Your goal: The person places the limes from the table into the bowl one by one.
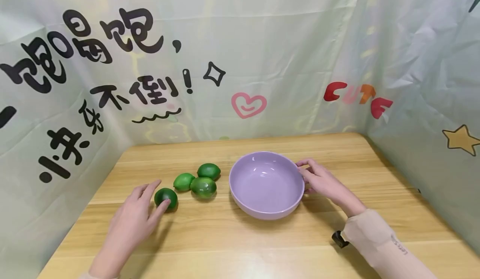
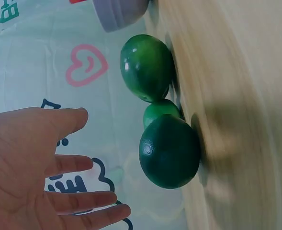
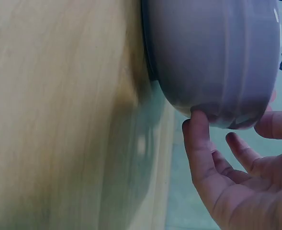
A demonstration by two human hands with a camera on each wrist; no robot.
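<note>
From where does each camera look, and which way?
Head: on the head, facing forward and down at the purple bowl and four green fruits; left hand and right hand show.
Left wrist: worn there, facing the fruits; left hand shows.
Right wrist: worn there, facing the bowl's outside; right hand shows.
Head and left wrist share the pink heart.

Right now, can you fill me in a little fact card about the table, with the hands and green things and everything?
Table: light wood
Bowl: one purple bowl, upright, beneath nothing
Green fruit: four, lime-like; a dark one sits nearest the left hand, and three more fruits bunch between it and the bowl
Left hand: above the dark one, fingers spread, not gripping it
Right hand: fingers touching the bowl's right side
Backdrop: printed cloth with a pink heart
</note>
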